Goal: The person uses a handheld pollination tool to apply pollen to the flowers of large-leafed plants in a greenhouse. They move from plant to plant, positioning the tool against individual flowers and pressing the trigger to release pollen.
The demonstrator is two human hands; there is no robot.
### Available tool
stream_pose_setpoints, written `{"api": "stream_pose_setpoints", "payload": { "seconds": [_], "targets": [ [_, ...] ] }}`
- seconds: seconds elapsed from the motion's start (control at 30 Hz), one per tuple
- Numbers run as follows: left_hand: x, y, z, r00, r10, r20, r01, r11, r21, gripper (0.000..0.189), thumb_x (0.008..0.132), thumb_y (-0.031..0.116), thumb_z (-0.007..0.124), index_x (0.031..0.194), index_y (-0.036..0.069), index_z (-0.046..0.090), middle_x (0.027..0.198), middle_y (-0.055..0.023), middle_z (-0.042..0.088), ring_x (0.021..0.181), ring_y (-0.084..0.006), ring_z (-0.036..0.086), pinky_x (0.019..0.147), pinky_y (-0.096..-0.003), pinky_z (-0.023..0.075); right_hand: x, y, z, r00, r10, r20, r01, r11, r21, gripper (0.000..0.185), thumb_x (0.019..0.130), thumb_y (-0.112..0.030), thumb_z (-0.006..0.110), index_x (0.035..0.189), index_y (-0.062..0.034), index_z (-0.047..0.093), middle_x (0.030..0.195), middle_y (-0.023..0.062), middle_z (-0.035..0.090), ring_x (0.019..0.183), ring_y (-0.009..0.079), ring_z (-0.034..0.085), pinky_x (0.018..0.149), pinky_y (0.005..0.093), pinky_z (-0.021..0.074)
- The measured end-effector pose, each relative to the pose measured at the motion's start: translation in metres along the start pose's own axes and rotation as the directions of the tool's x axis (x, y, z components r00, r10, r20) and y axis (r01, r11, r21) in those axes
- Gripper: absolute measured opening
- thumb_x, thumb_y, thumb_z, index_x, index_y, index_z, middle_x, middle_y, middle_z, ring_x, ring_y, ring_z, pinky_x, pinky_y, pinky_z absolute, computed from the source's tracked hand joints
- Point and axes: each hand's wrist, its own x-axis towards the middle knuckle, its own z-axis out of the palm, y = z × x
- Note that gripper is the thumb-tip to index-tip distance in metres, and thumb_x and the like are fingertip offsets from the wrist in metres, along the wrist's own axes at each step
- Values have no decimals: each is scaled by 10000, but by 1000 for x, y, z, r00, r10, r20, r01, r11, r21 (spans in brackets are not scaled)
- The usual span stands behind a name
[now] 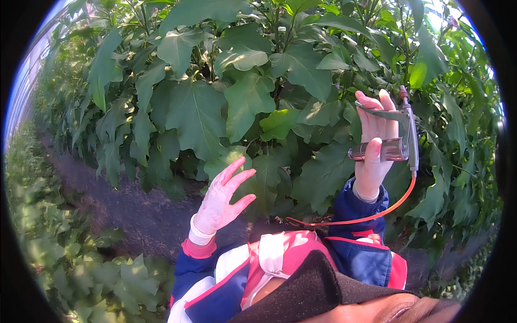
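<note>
My right hand (375, 137), in a thin whitish glove, is raised at the right around a hand-held sprayer (411, 133) with a shiny metal cylinder (387, 149) and a grey lever. The thumb lies over the cylinder, and fingertips show beyond the lever. From the sprayer's lower end an orange hose (387, 210) curves down and left to my body. My left hand (221, 200), gloved too, is held in front of the leaves with its fingers apart and nothing in it. Broad-leaved plants (198, 117), apparently eggplant, stand before both hands.
Dense foliage fills the upper view, with a few purplish flowers near the top. Dark ground covering (149, 218) runs beneath the plants. Another row of leafy plants (133, 282) is at the lower left. The hose hangs close to my right sleeve (341, 206).
</note>
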Motion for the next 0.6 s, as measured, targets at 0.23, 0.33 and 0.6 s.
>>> {"api": "stream_pose_setpoints", "payload": {
  "seconds": [0.23, 0.33, 0.6],
  "targets": [
    [135, -2, -52, 973, 159, -164, -164, 986, -15, 368, 870, 25, 719, 1232, 88, 712, 1373, -126, 656, 1266, -314, 629, 1074, -391, 485, 69, 96, 72, 927, 375, -4, -285, 711, 643, 503, 1109, -283, 419, 1449, 86, 454, 1358, 240, 597, 1301, 380, 585, 1153, 487, 446],
    [229, -6, -42, 940, 307, -150, -282, 945, 168, 321, 920, 70, 692, 1240, 83, 708, 1342, -133, 667, 1227, -300, 649, 1044, -364, 500, 79, 160, 82, 855, 487, -177, -264, 703, 660, 449, 1078, -235, 538, 1424, 48, 496, 1388, 191, 603, 1291, 313, 603, 1135, 453, 470],
    [422, -64, 11, 746, 656, 115, -220, 79, 972, 120, 890, 145, 672, 1007, 147, 694, 691, 4, 616, 650, -186, 673, 605, -351, 489, 55, 223, 63, 874, 392, -287, -236, 859, 454, 501, 1023, -162, 613, 1464, 10, 449, 1463, 163, 528, 1418, 290, 481, 1186, 462, 383]
  ]
}}
